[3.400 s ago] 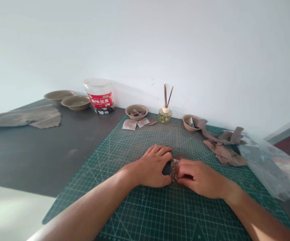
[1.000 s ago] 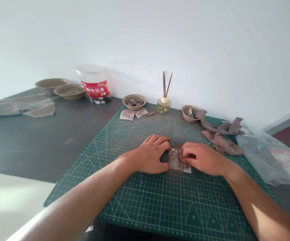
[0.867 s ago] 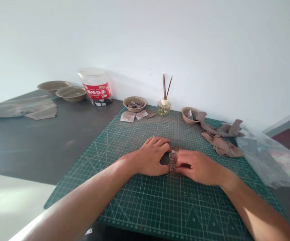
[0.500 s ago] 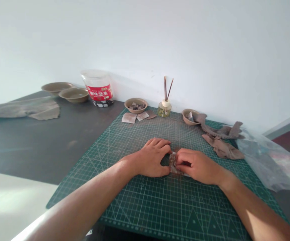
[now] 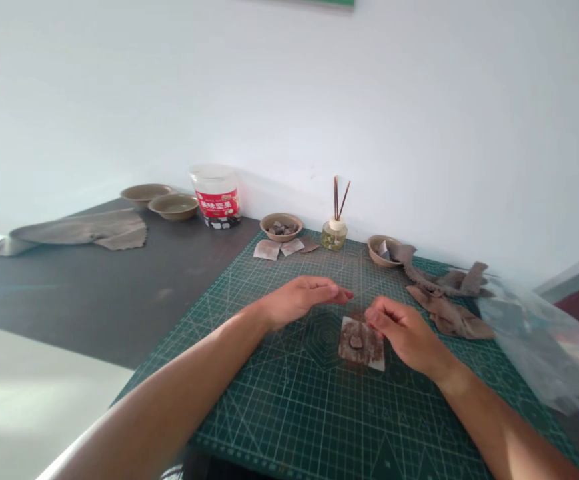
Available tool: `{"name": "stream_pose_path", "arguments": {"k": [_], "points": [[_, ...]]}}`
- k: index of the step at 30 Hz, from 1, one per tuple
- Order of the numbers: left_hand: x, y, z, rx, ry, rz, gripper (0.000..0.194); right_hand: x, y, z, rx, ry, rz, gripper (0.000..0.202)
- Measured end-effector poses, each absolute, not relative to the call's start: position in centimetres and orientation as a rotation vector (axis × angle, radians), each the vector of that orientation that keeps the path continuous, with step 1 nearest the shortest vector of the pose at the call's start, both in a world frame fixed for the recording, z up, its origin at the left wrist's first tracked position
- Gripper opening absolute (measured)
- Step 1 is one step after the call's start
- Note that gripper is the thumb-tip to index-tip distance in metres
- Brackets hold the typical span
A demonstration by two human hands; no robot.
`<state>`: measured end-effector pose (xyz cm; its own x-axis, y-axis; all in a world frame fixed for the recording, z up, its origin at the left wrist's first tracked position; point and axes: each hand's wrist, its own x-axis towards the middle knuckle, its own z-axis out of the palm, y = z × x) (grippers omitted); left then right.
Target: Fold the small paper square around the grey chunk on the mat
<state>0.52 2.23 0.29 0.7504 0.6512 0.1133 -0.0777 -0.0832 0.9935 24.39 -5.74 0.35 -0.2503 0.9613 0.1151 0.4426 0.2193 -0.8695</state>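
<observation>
A small pale square [image 5: 363, 357], which looks like sandpaper, lies on the green cutting mat [image 5: 279, 400], smeared with reddish-brown dust. On it rests a small dark stone [image 5: 356, 341], with neither hand touching it. My left hand [image 5: 309, 295] hovers beyond the square's left side, fingers stretched out and holding nothing. Just above the square's right edge is my right hand [image 5: 394, 327], its fingers curled in with nothing visible in them. Reddish dust marks the mat around the square.
At the mat's back stand a bowl of stones [image 5: 281, 227], loose paper pieces [image 5: 268, 250], a reed diffuser [image 5: 333, 235] and another bowl [image 5: 383, 251]. Brown cloths [image 5: 449, 313] and a plastic bag [image 5: 529, 347] lie right. A plastic tub [image 5: 217, 199], bowls [image 5: 174, 207] and a cloth [image 5: 84, 232] are left.
Both hands have lifted off the square and drawn apart, uncovering it. The stone under my right fingers has been let go and lies on it. The camera view has tilted up.
</observation>
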Motion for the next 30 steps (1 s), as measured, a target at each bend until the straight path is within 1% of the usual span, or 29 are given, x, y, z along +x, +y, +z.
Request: {"name": "stream_pose_path", "arguments": {"k": [2, 4, 5, 6, 8, 9, 10, 11, 14, 15, 17, 18, 19, 21, 24, 25, 27, 28, 30], "points": [[0.3, 3.2, -0.3, 1.227, 0.476, 0.783, 0.037, 24.6, -5.3, -0.2, -1.239, -1.639, 1.032, 0.055], [-0.3, 4.1, -0.6, 0.948, 0.448, 0.918, 0.039, 24.8, -4.8, -0.3, -1.125, -1.458, 1.111, 0.060], [-0.7, 4.5, -0.5, 0.860, 0.428, 0.964, 0.029, 24.9, -4.7, -0.2, -1.071, -1.376, 1.160, 0.061], [-1.1, 4.9, -0.5, 0.807, 0.410, 1.014, 0.015, 25.0, -4.6, 0.0, -1.022, -1.303, 1.210, 0.061], [-1.9, 5.5, -0.2, 0.717, 0.396, 1.088, 0.031, 25.2, -4.5, 0.5, -0.938, -1.181, 1.292, 0.061], [-2.2, 5.7, -0.2, 0.641, 0.416, 1.119, 0.028, 25.3, -4.6, 0.8, -0.900, -1.124, 1.322, 0.061], [-2.4, 5.9, -0.2, 0.612, 0.431, 1.135, 0.019, 25.5, -4.7, 1.0, -0.865, -1.071, 1.347, 0.062], [-2.5, 6.1, -0.2, 0.595, 0.443, 1.144, 0.014, 25.6, -4.7, 1.2, -0.835, -1.025, 1.368, 0.063], [-2.4, 6.5, -0.5, 0.554, 0.464, 1.160, 0.036, 26.0, -4.8, 1.5, -0.781, -0.927, 1.400, 0.064], [-2.4, 6.5, -0.5, 0.543, 0.469, 1.167, 0.037, 26.2, -4.8, 1.5, -0.771, -0.907, 1.397, 0.064], [-2.3, 6.6, -0.5, 0.533, 0.477, 1.182, 0.026, 26.4, -4.7, 1.5, -0.762, -0.884, 1.373, 0.062], [-2.2, 6.6, -0.5, 0.534, 0.480, 1.190, 0.019, 26.5, -4.6, 1.5, -0.767, -0.888, 1.353, 0.062], [-2.2, 6.6, -0.4, 0.537, 0.479, 1.196, 0.017, 26.6, -4.6, 1.5, -0.780, -0.904, 1.330, 0.061], [-2.1, 6.5, -0.3, 0.540, 0.482, 1.206, 0.020, 26.6, -4.5, 1.4, -0.821, -0.961, 1.291, 0.057], [-1.9, 6.2, -0.1, 0.539, 0.491, 1.207, 0.017, 26.4, -4.8, 1.2, -0.888, -1.126, 1.207, 0.044], [-1.8, 6.1, -0.1, 0.539, 0.494, 1.207, 0.020, 26.2, -5.0, 1.1, -0.918, -1.222, 1.162, 0.039], [-1.7, 5.8, 0.0, 0.540, 0.496, 1.211, 0.032, 25.8, -5.6, 1.1, -0.999, -1.451, 1.077, 0.029], [-1.7, 5.7, 0.1, 0.541, 0.494, 1.215, 0.041, 25.6, -5.9, 1.2, -1.043, -1.570, 1.045, 0.025], [-1.7, 5.5, 0.3, 0.538, 0.490, 1.222, 0.051, 25.2, -6.6, 1.5, -1.144, -1.834, 0.987, 0.023]]}}
